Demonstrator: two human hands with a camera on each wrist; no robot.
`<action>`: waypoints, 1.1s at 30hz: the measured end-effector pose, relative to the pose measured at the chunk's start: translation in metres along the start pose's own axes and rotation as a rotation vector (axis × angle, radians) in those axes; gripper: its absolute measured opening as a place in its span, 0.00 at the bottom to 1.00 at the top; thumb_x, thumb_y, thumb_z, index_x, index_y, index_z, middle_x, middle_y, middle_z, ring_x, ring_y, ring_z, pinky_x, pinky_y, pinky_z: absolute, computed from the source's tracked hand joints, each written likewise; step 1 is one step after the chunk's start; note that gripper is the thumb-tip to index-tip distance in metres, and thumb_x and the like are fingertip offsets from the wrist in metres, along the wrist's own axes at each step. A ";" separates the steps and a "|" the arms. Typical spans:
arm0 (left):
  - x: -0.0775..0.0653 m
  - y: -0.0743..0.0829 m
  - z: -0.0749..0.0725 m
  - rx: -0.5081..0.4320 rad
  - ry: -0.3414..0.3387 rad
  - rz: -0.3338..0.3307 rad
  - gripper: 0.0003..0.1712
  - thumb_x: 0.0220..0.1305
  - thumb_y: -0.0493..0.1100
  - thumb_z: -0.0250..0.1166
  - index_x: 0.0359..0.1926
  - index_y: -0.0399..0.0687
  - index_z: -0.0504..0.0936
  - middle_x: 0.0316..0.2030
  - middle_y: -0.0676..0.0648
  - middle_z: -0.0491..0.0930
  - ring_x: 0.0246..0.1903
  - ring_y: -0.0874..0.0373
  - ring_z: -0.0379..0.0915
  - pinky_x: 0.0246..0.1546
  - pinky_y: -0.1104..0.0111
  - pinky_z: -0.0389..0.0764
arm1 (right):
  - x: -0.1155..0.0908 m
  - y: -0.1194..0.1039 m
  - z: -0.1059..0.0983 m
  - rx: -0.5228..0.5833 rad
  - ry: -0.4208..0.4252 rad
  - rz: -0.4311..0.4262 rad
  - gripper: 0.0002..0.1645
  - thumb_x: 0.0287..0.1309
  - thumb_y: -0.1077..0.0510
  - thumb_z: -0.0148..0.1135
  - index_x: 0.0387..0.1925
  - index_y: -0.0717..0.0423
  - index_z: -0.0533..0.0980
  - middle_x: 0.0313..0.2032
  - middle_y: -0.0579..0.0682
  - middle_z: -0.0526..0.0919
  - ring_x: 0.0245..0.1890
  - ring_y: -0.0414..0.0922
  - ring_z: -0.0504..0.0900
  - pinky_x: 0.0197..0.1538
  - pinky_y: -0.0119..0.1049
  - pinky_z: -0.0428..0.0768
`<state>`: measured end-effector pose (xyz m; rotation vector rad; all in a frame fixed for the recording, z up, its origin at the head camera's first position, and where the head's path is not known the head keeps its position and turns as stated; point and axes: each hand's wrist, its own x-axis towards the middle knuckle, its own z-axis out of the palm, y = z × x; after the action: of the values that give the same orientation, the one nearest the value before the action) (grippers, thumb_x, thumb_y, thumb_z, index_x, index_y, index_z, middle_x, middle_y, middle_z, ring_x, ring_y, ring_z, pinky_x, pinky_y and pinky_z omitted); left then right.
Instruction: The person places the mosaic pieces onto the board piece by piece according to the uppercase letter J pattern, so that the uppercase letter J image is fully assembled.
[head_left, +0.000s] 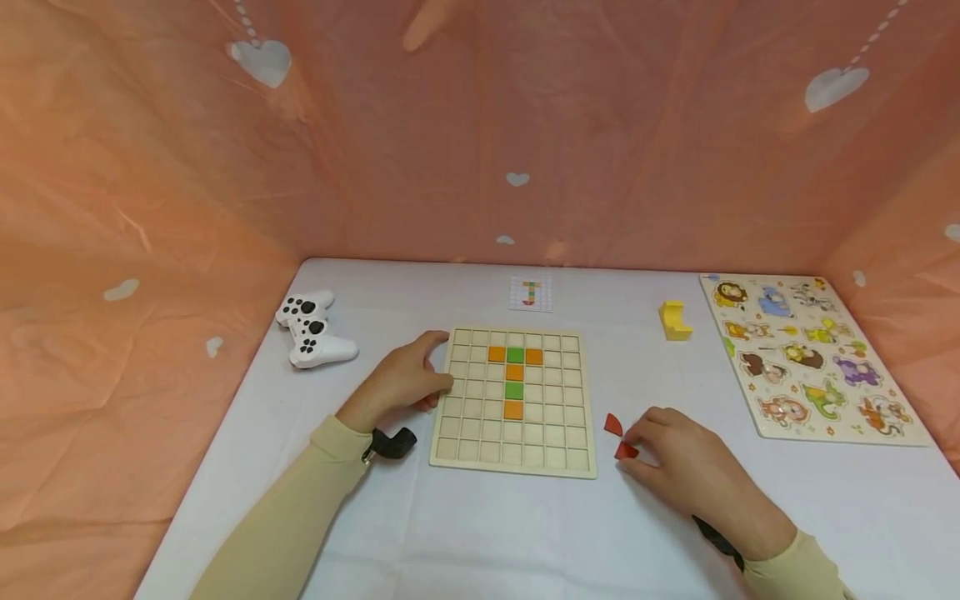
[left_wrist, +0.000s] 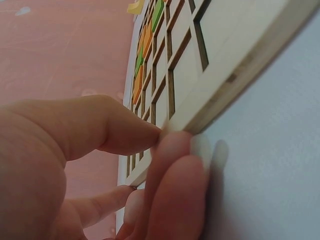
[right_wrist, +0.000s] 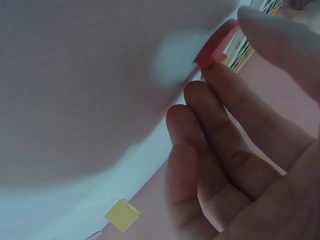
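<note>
A wooden grid board [head_left: 468, 454] lies on the white table, with orange tiles [head_left: 513, 409] and green tiles [head_left: 513, 390] forming a T. At the board's left edge is my left hand [head_left: 401, 377]; its thumb and curled fingers hold the rim, close up in the left wrist view. My right hand [head_left: 682, 458], right of the board, pinches a red quarter-circle tile [head_left: 626, 451] between thumb and index finger. Just beyond that tile lies another red quarter-circle tile [head_left: 613, 424]. In the right wrist view, the pinched red tile [right_wrist: 220, 44] appears between the fingertips.
Behind the board lies a pattern card [head_left: 531, 294] showing a coloured J-like figure. A white game controller [head_left: 315, 329] is at the left. Toward the right are a yellow curved block [head_left: 675, 322] and an animal puzzle board [head_left: 813, 358]. Orange cloth [head_left: 585, 142] hangs around the table.
</note>
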<state>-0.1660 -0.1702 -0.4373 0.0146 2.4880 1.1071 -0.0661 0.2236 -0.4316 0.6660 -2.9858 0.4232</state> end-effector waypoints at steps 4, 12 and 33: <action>0.000 0.000 0.000 -0.004 0.002 0.005 0.49 0.65 0.43 0.70 0.84 0.58 0.61 0.27 0.45 0.84 0.23 0.55 0.83 0.27 0.66 0.86 | -0.001 -0.001 0.001 -0.013 0.009 -0.007 0.11 0.51 0.52 0.85 0.32 0.41 0.86 0.36 0.36 0.83 0.40 0.39 0.83 0.43 0.43 0.86; -0.001 0.001 0.000 -0.009 0.000 0.009 0.50 0.63 0.43 0.69 0.84 0.58 0.61 0.26 0.45 0.84 0.22 0.55 0.83 0.28 0.66 0.85 | 0.000 -0.002 0.001 -0.025 0.001 -0.018 0.11 0.52 0.54 0.85 0.34 0.43 0.87 0.37 0.37 0.84 0.42 0.41 0.85 0.45 0.45 0.87; -0.001 0.000 -0.001 -0.006 -0.004 0.010 0.49 0.64 0.43 0.69 0.84 0.57 0.60 0.25 0.45 0.84 0.23 0.55 0.83 0.28 0.66 0.85 | 0.066 -0.056 0.013 0.059 -0.020 -0.225 0.07 0.58 0.55 0.81 0.33 0.47 0.87 0.33 0.39 0.81 0.36 0.37 0.77 0.39 0.32 0.81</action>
<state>-0.1653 -0.1714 -0.4359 0.0272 2.4840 1.1179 -0.1023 0.1442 -0.4225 1.0045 -2.8806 0.4920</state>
